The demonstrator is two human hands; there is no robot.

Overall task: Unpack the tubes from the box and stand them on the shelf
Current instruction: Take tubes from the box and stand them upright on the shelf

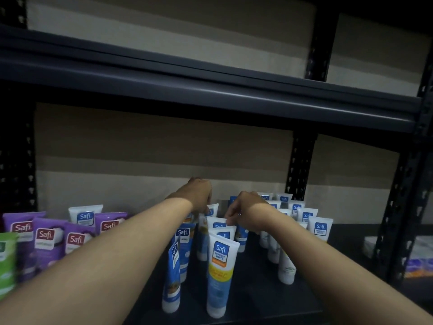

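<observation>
Both bare forearms are stretched forward from the near edge, converging over the middle of the dark shelf (257,292). The left hand (198,195) is held palm-down with the wrist raised and the fingers curled downward, and the crimped top of the far white tube (212,211) is pinched by them. The right hand (243,211) is set just to its right and slightly nearer, knuckles up. Its fingers are bent toward the left, and the top edge of the middle white tube (216,222) is pinched between them. The two hands are close together but not touching. Below them a cluster of upright blue-and-white tubes is seen, with the yellow-banded tube (220,273) nearest and a slimmer blue tube (173,277) to its left. A row of white tubes (319,227) is stood at the right, running from near to far. Purple tubes (46,240) are grouped at the left, with a green tube (5,259) at the left edge. An upper shelf beam (210,90) is crossed above, and a beige surface (152,148) is seen behind.
</observation>
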